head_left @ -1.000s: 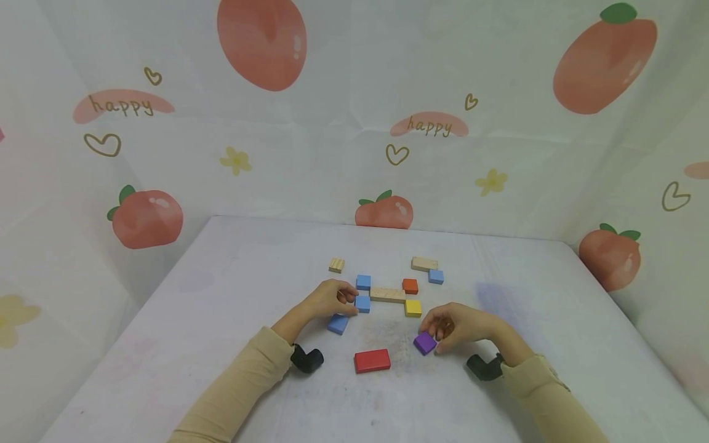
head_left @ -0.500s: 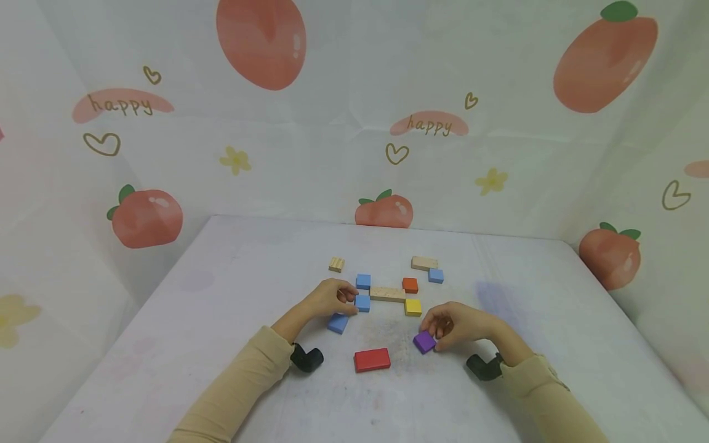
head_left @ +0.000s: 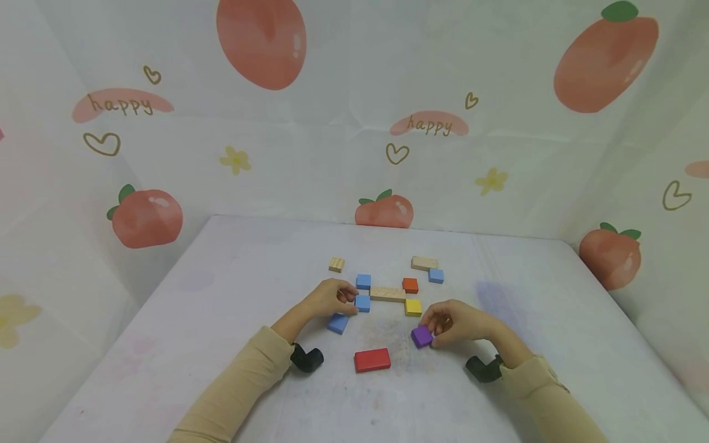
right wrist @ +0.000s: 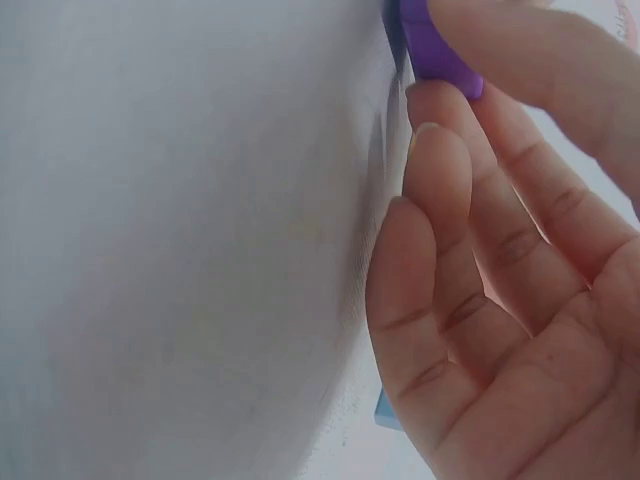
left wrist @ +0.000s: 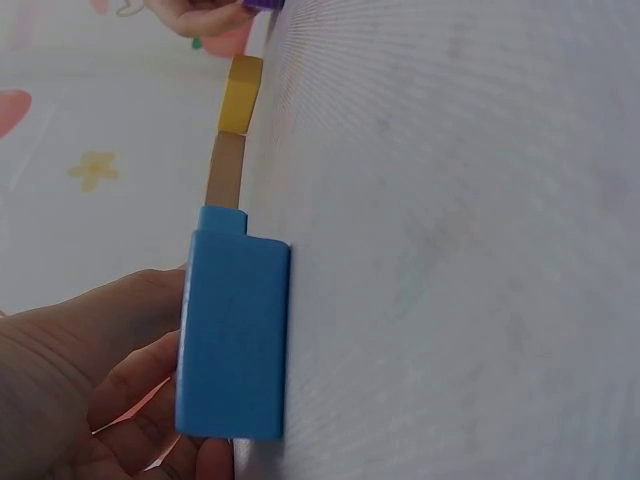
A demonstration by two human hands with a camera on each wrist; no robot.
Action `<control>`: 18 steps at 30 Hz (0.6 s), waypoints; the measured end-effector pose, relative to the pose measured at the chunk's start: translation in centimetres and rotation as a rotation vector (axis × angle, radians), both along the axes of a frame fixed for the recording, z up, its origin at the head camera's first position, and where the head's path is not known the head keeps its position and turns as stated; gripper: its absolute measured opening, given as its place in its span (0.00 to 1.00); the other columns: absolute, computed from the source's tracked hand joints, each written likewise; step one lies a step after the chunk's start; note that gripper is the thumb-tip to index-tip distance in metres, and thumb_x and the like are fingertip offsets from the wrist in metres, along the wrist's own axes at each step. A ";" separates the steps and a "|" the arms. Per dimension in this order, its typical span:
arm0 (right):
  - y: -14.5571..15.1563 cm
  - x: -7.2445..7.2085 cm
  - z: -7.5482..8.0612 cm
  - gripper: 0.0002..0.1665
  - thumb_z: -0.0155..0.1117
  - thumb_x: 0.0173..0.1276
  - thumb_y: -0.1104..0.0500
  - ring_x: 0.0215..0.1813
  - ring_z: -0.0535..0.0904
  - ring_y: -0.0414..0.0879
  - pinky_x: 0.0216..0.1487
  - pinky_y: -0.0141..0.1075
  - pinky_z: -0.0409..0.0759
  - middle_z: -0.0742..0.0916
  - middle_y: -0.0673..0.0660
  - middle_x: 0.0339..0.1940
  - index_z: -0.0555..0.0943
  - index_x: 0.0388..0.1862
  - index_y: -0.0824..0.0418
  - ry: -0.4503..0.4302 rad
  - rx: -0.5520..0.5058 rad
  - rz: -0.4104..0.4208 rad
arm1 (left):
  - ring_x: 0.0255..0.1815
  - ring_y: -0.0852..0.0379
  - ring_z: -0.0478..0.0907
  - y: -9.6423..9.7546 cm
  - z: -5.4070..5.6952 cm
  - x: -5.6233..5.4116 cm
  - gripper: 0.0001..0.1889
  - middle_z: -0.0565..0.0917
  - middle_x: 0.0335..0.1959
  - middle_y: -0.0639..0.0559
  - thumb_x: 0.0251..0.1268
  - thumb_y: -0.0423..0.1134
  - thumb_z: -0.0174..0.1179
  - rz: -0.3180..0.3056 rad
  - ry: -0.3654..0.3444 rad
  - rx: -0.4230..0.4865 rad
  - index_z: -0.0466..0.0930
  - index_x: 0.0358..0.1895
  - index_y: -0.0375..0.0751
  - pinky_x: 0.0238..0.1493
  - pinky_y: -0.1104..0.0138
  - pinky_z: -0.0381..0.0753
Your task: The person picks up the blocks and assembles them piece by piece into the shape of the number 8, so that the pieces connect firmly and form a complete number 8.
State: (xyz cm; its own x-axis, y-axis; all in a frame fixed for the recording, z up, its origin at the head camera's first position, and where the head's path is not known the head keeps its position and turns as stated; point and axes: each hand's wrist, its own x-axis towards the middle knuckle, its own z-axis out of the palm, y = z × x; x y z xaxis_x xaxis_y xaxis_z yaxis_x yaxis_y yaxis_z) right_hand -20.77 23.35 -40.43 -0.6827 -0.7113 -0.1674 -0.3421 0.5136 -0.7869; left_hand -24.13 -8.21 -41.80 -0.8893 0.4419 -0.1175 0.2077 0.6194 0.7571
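Note:
My left hand (head_left: 331,298) is at the near blue block (head_left: 362,303) left of a plain wooden plank (head_left: 388,295), thumb at its front edge and index finger at its back left, pinching it. In the left wrist view a larger blue block (left wrist: 232,335) hides most of that grip; my left hand (left wrist: 90,370) shows behind it. My right hand (head_left: 456,321) pinches a purple block (head_left: 422,336) between thumb and fingers, close to the table, in front of a yellow block (head_left: 412,307). In the right wrist view, the thumb partly covers the purple block (right wrist: 440,55).
A red block (head_left: 372,360) lies nearest me, and a loose blue block (head_left: 338,323) beside my left thumb. An orange block (head_left: 410,285) and another blue block (head_left: 363,282) flank the plank. Farther back are wooden pieces (head_left: 424,263) and a blue block (head_left: 436,275).
My right hand has shifted the purple block slightly left and away from me, towards the yellow block. The left hand and the other blocks stay in place.

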 end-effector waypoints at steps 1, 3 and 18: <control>0.0 0.0 0.0 0.17 0.71 0.53 0.62 0.32 0.74 0.33 0.36 0.27 0.76 0.82 0.60 0.33 0.79 0.43 0.63 0.010 0.002 -0.005 | 0.35 0.60 0.73 0.0 0.0 0.0 0.18 0.81 0.36 0.48 0.51 0.35 0.69 0.000 0.000 0.000 0.80 0.47 0.35 0.39 0.71 0.75; 0.0 0.1 0.0 0.17 0.71 0.53 0.62 0.32 0.74 0.33 0.35 0.27 0.76 0.82 0.59 0.32 0.79 0.42 0.63 0.026 0.000 -0.013 | 0.35 0.60 0.73 0.0 0.0 0.0 0.18 0.81 0.36 0.48 0.51 0.35 0.69 0.000 -0.001 -0.001 0.80 0.47 0.35 0.39 0.71 0.75; -0.5 0.3 -0.1 0.17 0.73 0.52 0.59 0.30 0.74 0.33 0.35 0.28 0.76 0.83 0.54 0.30 0.79 0.39 0.63 0.113 0.051 -0.109 | 0.35 0.60 0.73 0.1 -0.1 0.0 0.18 0.81 0.35 0.49 0.50 0.35 0.69 0.020 -0.002 -0.002 0.80 0.47 0.36 0.38 0.70 0.75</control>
